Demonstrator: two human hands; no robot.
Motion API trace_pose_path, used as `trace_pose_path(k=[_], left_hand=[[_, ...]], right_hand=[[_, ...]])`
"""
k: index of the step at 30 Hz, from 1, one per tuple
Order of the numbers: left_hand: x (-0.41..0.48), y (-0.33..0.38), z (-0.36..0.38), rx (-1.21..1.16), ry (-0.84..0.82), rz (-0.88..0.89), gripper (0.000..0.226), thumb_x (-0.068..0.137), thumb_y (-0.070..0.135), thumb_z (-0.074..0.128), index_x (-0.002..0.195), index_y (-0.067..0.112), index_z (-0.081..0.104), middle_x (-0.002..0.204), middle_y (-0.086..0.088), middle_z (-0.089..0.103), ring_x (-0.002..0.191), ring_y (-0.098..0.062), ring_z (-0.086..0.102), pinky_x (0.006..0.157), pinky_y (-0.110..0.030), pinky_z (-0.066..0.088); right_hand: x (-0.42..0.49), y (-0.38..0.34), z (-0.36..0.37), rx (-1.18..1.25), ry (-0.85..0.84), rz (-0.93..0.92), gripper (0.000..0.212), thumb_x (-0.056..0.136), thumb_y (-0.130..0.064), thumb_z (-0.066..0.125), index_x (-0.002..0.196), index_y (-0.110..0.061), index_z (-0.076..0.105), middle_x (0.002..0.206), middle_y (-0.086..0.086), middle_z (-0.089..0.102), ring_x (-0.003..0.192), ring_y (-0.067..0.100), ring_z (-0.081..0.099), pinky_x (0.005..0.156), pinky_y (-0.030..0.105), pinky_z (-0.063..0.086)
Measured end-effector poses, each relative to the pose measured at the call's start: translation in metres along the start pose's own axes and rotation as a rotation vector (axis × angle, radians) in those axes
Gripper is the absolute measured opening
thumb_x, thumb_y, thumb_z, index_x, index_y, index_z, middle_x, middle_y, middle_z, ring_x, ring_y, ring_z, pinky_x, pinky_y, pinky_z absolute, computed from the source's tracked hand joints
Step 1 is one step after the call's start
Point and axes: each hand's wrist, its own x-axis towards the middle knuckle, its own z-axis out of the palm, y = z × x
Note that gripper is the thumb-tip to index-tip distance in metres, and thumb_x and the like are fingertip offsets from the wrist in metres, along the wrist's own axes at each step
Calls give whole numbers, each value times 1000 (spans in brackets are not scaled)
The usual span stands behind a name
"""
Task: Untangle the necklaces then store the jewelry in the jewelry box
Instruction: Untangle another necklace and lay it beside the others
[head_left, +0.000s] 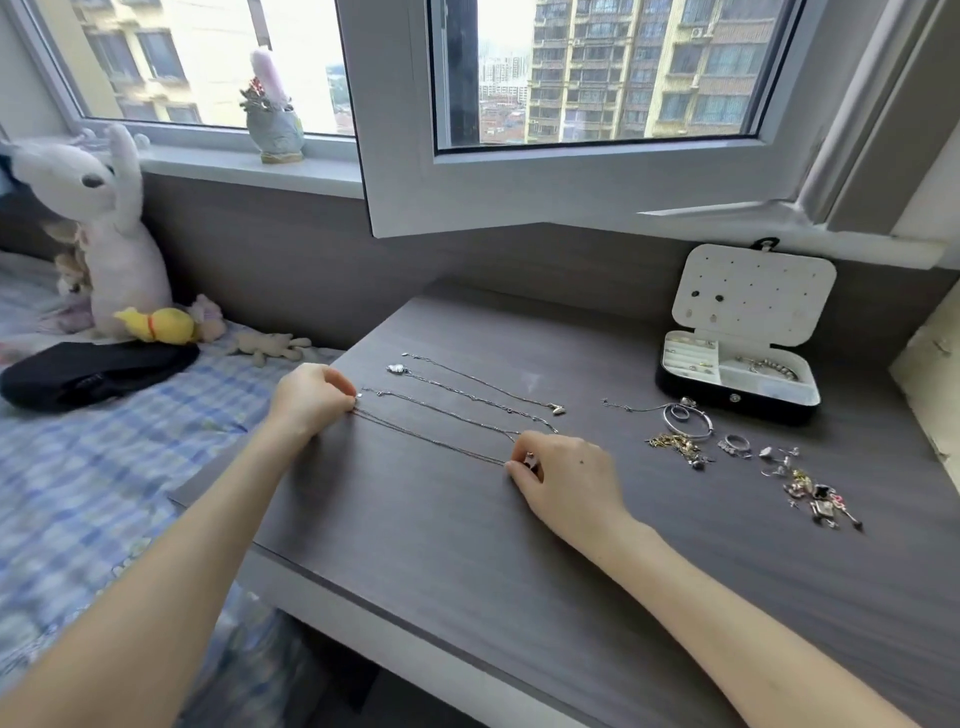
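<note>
Silver necklace (431, 439) lies stretched across the worktop (467, 545), its ends pinched by left hand (311, 395) and right hand (566, 478) in curled fingers (522, 475). Tugging harder could snap it (or sweep it into the neighbouring chains (483, 401)). The open jewelry box (727, 402) sits well apart.

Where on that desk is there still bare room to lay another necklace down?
Bare desk lies along the near edge, below the stretched necklace pinched by the left hand and right hand, and between the laid-out necklaces and the jewelry box. Crowded: the loose jewelry in front of the box.
</note>
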Motion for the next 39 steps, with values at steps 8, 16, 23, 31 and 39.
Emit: trace_pose_path(k=[8, 16, 23, 31, 39], left_hand=[[-11, 23, 19, 247, 167, 126, 24, 85, 17, 56, 107, 13, 66, 112, -22, 50, 105, -39, 49, 88, -36, 40], [-60, 108, 60, 17, 91, 527, 9, 85, 16, 62, 88, 14, 70, 90, -8, 60, 86, -26, 57, 72, -30, 39], [-115, 167, 130, 13, -210, 975, 25, 87, 4, 52, 100, 11, 73, 99, -8, 64, 92, -32, 57, 76, -32, 45], [-122, 180, 159, 119, -258, 1092, 54, 66, 4, 36, 107, 15, 70, 99, -8, 66, 82, -36, 55, 70, -45, 50], [-114, 152, 152, 145, -319, 1229, 56, 71, -1, 35, 108, 25, 68, 103, -3, 63, 88, -31, 57, 68, -45, 51]], right_hand=[[-21, 16, -17, -34, 132, -97, 17, 87, -34, 62, 97, -21, 65, 73, -2, 66, 74, 22, 63, 60, 26, 32], [-66, 72, -53, -118, 256, -10, 5, 73, -29, 63, 70, -25, 61, 52, -17, 33, 49, 9, 51, 46, 17, 32], [-91, 128, -77, -243, 242, 135, 13, 75, -32, 58, 81, -28, 68, 60, -12, 59, 57, 12, 60, 51, 19, 41], [-67, 133, -73, -392, 221, 52, 39, 83, -42, 39, 103, -31, 71, 62, -5, 54, 55, 18, 58, 45, 20, 37], [-87, 124, -71, -171, 152, -57, 24, 85, -37, 47, 88, -28, 69, 66, -8, 54, 63, 15, 56, 53, 27, 41]])
